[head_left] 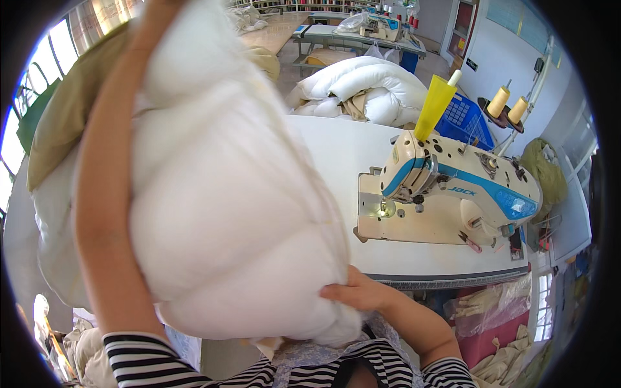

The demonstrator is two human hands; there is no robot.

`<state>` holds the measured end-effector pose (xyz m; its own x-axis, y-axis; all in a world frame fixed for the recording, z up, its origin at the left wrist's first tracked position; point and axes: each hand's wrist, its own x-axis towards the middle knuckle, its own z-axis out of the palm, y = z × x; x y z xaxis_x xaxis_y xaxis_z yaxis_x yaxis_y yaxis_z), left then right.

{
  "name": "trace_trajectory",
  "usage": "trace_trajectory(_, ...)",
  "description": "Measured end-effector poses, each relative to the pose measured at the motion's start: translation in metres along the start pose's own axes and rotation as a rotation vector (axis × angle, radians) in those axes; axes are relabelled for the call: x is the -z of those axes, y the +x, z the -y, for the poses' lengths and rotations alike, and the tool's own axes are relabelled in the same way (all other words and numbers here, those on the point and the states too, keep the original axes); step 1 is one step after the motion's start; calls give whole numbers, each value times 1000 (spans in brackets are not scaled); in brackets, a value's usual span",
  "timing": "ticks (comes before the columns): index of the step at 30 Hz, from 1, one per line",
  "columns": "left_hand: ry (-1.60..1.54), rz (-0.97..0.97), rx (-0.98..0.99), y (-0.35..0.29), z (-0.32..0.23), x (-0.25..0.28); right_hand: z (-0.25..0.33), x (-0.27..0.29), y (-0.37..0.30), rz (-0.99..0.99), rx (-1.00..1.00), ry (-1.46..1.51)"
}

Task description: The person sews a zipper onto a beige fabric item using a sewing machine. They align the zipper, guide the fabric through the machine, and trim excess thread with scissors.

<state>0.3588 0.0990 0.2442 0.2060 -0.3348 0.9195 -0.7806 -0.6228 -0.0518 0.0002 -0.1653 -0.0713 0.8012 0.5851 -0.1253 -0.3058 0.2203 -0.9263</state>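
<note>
A thick, puffy white quilt [226,207] fills the left and middle of the head view, somewhat smeared by motion. My left arm reaches far up along it. At the top edge my left hand [165,5] holds the quilt's raised end; its fingers are cut off by the frame. Close to my body, my right hand [357,292] grips the quilt's near right edge, thumb on top and the other fingers hidden beneath. A tan cloth [71,110] lies along the quilt's far left side. The sewing machine [459,181] stands to the right, apart from both hands.
The white sewing table [323,139] carries the machine, with small thread snips [470,242] on its bed. A yellow cone [432,107] rises from the machine head. Beyond lie another bundled white quilt [369,87] and a blue basket [466,119]. Thread spools [499,102] stand at right.
</note>
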Motion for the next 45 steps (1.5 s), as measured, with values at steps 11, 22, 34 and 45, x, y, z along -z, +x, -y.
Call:
trace_trajectory(11,-663,729,387,-213,-103,-149,45,30,-7,-926,612,-1354)
trace_trajectory(22,415,142,102,-335,-171,127,50,91,122,-1055,553,-681)
trace_trajectory(34,202,-178,312,-179,47,181,43,14,72,-885,614,-200)
trace_trajectory(45,-502,337,250,-175,-145,-40,57,15,71,-760,800,-456)
